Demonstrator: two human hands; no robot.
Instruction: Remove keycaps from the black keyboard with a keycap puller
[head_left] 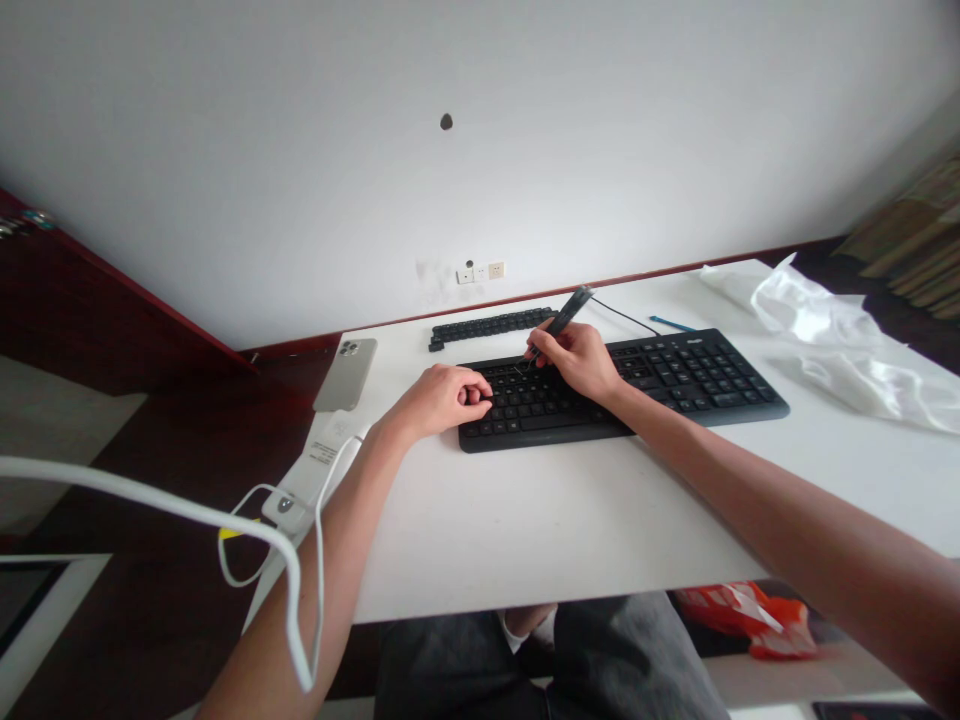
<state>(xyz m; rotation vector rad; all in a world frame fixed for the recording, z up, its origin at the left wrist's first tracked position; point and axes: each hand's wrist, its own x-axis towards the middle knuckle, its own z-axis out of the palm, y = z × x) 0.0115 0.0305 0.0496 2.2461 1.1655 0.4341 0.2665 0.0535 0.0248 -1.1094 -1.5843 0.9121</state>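
A black keyboard (675, 385) lies on the white table (525, 520). My left hand (442, 397) rests in a loose fist on the keyboard's left end, fingers curled; whether it holds anything is hidden. My right hand (577, 358) grips a dark pen-shaped tool (564, 312), its thin tip down among the upper keys. A row of loose black keycaps (491, 326) sits behind the keyboard.
A phone (346, 373) lies face down at the table's left corner, with a white power pack (315, 470) and white cable (247, 530) nearby. A blue stick (671, 323) and crumpled clear plastic (832, 335) lie at the right. An orange bag (742, 612) sits below the table.
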